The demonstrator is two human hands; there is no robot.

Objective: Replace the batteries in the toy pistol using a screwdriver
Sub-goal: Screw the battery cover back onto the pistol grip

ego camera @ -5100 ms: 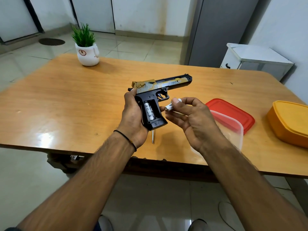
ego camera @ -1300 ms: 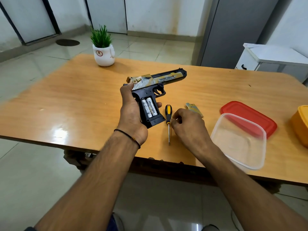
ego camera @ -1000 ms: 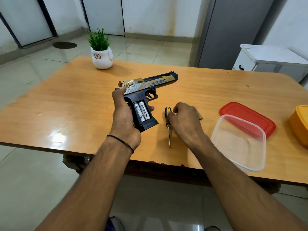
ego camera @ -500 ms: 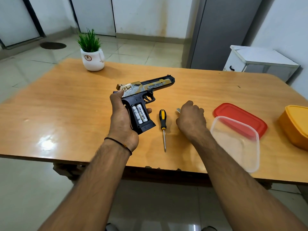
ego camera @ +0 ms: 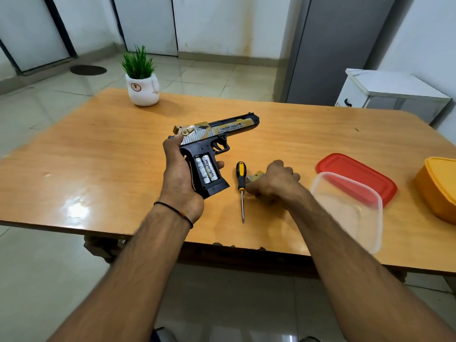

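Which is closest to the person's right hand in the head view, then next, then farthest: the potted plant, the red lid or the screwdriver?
1. Screwdriver: just left of the right hand.
2. Red lid: off to the hand's right.
3. Potted plant: far back on the left.

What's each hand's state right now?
Left-hand grip: holds the black-and-gold plastic toy pistol.
Right-hand grip: curled round a small flat gold piece, probably the battery cover.
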